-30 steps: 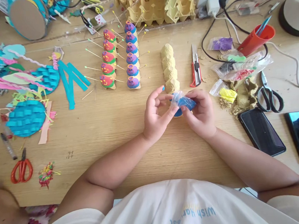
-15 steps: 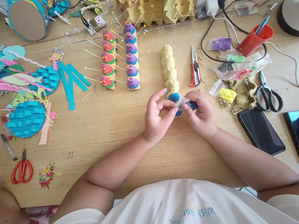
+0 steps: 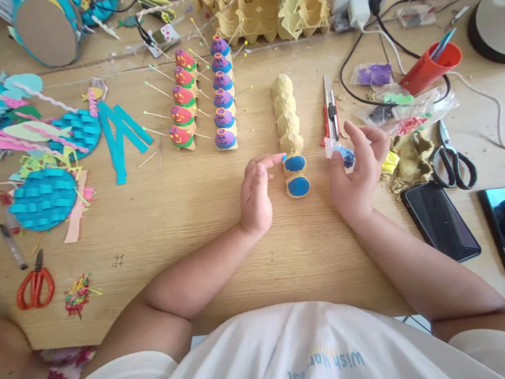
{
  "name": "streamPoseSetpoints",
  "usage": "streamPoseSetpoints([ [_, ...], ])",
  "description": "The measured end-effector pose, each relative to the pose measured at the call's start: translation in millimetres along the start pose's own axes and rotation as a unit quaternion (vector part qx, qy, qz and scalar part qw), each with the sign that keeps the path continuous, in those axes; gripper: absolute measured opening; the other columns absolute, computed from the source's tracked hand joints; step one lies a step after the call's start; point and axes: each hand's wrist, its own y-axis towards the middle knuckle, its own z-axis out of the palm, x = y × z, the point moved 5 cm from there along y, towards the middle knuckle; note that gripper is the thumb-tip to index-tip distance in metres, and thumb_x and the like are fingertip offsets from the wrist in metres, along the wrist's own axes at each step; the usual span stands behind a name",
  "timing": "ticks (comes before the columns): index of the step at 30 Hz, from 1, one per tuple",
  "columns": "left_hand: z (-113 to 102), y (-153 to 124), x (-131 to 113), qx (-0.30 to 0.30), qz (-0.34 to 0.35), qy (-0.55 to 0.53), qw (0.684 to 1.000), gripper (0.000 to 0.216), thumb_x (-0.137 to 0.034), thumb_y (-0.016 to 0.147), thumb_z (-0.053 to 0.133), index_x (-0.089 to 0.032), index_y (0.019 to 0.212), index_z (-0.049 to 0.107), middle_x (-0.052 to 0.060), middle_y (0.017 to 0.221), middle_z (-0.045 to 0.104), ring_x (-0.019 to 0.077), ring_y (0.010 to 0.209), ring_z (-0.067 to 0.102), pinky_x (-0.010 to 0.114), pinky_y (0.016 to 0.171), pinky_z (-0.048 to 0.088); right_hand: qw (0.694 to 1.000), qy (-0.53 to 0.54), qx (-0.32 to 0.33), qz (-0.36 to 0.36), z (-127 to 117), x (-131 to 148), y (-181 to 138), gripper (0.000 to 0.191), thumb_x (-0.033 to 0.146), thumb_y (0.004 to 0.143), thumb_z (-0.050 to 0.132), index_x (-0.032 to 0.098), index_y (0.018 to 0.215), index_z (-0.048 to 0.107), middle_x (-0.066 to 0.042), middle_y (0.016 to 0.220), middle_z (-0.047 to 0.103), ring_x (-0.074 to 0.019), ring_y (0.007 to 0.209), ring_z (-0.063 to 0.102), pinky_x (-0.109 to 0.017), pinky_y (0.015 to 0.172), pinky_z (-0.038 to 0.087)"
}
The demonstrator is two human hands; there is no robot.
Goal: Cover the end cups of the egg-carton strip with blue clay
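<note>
A strip of egg carton cups (image 3: 287, 114) stands upright on the table between my hands. Its two nearest cups carry flat blue clay patches (image 3: 298, 186). My left hand (image 3: 256, 198) is just left of the strip, its fingers loosely bent and holding nothing between them. A small blue bit (image 3: 284, 158) sits on its index fingertip, close to the second cup. On the right, my right hand (image 3: 360, 173) has its fingers apart beside a clear packet of blue clay (image 3: 346, 156). The packet lies by the red utility knife (image 3: 330, 113), partly hidden by the hand.
Two painted carton caterpillars, one red-green (image 3: 183, 104) and one purple-blue (image 3: 223, 100), bristle with pins. Black scissors (image 3: 453, 161), a phone (image 3: 441, 222) and a red cup (image 3: 432, 68) are to the right. Woven blue paper crafts (image 3: 43, 200) and orange-handled scissors (image 3: 36, 288) are left.
My right hand has moved right and let go of the blue clay packet beside the knife. My left hand has drawn slightly away from it, uncovering both blue patches.
</note>
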Motion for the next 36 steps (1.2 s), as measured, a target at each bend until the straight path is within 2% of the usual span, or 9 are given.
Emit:
streamPoseSetpoints([
  [2,0,-1,-2,0.014,-0.002,0.008,1.000,0.067,-0.074,0.118,0.036,-0.031,0.124,0.088,0.008,0.135,0.083,0.0250,0.133,0.072,0.042,0.103,0.059,0.999,0.006,0.032,-0.034,2,15,-2,0.039,0.041,0.109,0.070,0.036,0.147,0.077,-0.013,0.142,0.062,-0.0397,0.141,0.060,-0.074,0.131,0.042],
  [6,3,-2,-4,0.064,0.004,0.024,0.998,0.078,-0.079,0.117,0.025,-0.034,0.124,0.088,0.007,0.133,0.080,0.0254,0.135,0.072,0.045,0.115,0.058,0.989,-0.011,0.067,-0.130,6,40,-7,0.027,0.052,0.102,0.082,0.042,0.128,0.084,-0.009,0.129,0.067,-0.0375,0.128,0.066,-0.070,0.123,0.051],
  [9,5,-4,-3,0.086,0.010,0.028,0.996,0.081,-0.081,0.115,0.022,-0.036,0.123,0.089,0.007,0.132,0.081,0.0262,0.138,0.072,0.047,0.122,0.057,0.988,-0.027,0.086,-0.124,9,40,-8,0.021,0.057,0.100,0.085,0.042,0.114,0.086,-0.008,0.124,0.069,-0.0366,0.126,0.065,-0.069,0.124,0.050],
  [12,6,-6,-2,0.099,0.019,0.026,0.995,0.080,-0.079,0.116,0.022,-0.036,0.123,0.090,0.008,0.130,0.082,0.0277,0.136,0.073,0.051,0.122,0.059,0.989,-0.030,0.099,-0.101,9,35,-6,0.018,0.057,0.099,0.085,0.040,0.107,0.086,-0.008,0.121,0.070,-0.0367,0.125,0.065,-0.069,0.123,0.049],
  [18,9,-8,-2,0.133,0.028,0.027,0.990,0.084,-0.079,0.116,0.019,-0.037,0.126,0.091,0.008,0.133,0.081,0.0274,0.136,0.074,0.051,0.121,0.061,0.989,0.014,0.111,-0.096,8,34,-4,0.010,0.048,0.101,0.084,0.040,0.107,0.086,-0.008,0.121,0.069,-0.0367,0.126,0.066,-0.071,0.125,0.046],
  [23,9,-8,-2,0.133,0.037,0.007,0.990,0.081,-0.076,0.117,0.021,-0.036,0.127,0.090,0.008,0.132,0.081,0.0289,0.135,0.076,0.054,0.121,0.061,0.989,0.023,0.115,-0.091,7,35,-3,0.020,0.055,0.107,0.076,0.038,0.107,0.085,-0.008,0.117,0.067,-0.0355,0.124,0.066,-0.070,0.121,0.049],
  [31,10,-6,-7,0.137,0.053,0.045,0.988,0.081,-0.074,0.118,0.020,-0.037,0.126,0.092,0.007,0.129,0.083,0.0278,0.131,0.077,0.052,0.124,0.060,0.993,0.039,0.086,-0.078,6,37,-4,0.024,0.052,0.112,0.069,0.034,0.112,0.084,-0.009,0.116,0.068,-0.0336,0.117,0.069,-0.064,0.109,0.056],
  [36,10,-7,-7,0.147,0.032,0.028,0.988,0.083,-0.079,0.116,0.020,-0.038,0.127,0.092,0.006,0.132,0.083,0.0272,0.136,0.076,0.051,0.128,0.058,0.989,0.075,0.096,-0.085,7,38,-5,0.021,0.047,0.113,0.068,0.036,0.119,0.084,-0.008,0.120,0.069,-0.0332,0.120,0.069,-0.063,0.113,0.054],
])
